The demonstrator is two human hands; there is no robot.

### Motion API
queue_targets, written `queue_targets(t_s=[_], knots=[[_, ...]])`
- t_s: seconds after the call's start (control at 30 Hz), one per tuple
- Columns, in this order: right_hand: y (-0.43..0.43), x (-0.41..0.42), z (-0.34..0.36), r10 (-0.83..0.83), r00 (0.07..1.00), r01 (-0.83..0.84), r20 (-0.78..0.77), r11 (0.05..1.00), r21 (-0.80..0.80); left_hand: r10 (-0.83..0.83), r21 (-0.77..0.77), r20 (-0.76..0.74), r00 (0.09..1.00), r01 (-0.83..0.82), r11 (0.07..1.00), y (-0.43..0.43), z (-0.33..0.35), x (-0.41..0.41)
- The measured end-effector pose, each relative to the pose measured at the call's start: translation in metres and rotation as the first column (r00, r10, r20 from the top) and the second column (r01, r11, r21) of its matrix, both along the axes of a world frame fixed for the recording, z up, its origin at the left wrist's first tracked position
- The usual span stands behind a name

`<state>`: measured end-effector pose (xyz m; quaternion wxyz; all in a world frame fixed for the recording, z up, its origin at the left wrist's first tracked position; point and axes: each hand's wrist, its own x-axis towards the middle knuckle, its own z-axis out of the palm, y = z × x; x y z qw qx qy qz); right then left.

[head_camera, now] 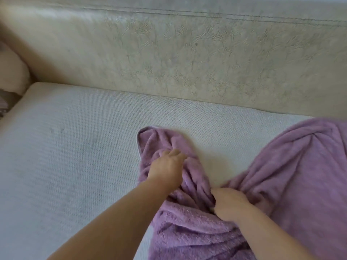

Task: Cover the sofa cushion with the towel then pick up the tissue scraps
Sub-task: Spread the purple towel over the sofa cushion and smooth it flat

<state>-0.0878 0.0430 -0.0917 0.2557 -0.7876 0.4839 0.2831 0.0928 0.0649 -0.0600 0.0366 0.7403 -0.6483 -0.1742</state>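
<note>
A fluffy purple towel (293, 175) lies bunched over the right part of the pale woven sofa cushion (71, 147). One corner of it sticks out toward the middle of the seat. My left hand (167, 166) rests on that corner with its fingers curled into the folds. My right hand (229, 205) is closed around a gathered bunch of the towel nearer to me. Most of the cushion's left side is bare. No tissue scraps are visible.
The sofa's cream backrest (187, 57), worn and cracked, runs across the top. A cream pillow or armrest (11, 72) sits at the far left, with a bit of purple cloth (3, 106) below it.
</note>
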Motion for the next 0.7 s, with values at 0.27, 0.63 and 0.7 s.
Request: queue_targets(t_s=[0.27,0.63,0.7], knots=[[-0.016,0.039,0.032,0.105,0.992,-0.101,-0.067,0.993,0.058,-0.589,0.396,0.245,0.77,0.475,0.786,-0.009,-0.015,0.001],[-0.045,0.057,0.02,-0.083,0.963,0.092,0.256,0.996,-0.022,-0.216,0.545,0.233,0.948,0.056,0.836,-0.039,0.01,0.067],[-0.049,0.051,0.017,-0.136,0.959,0.158,0.25,0.985,-0.072,-0.058,0.668,0.081,0.995,-0.011,0.744,-0.036,0.006,0.068]])
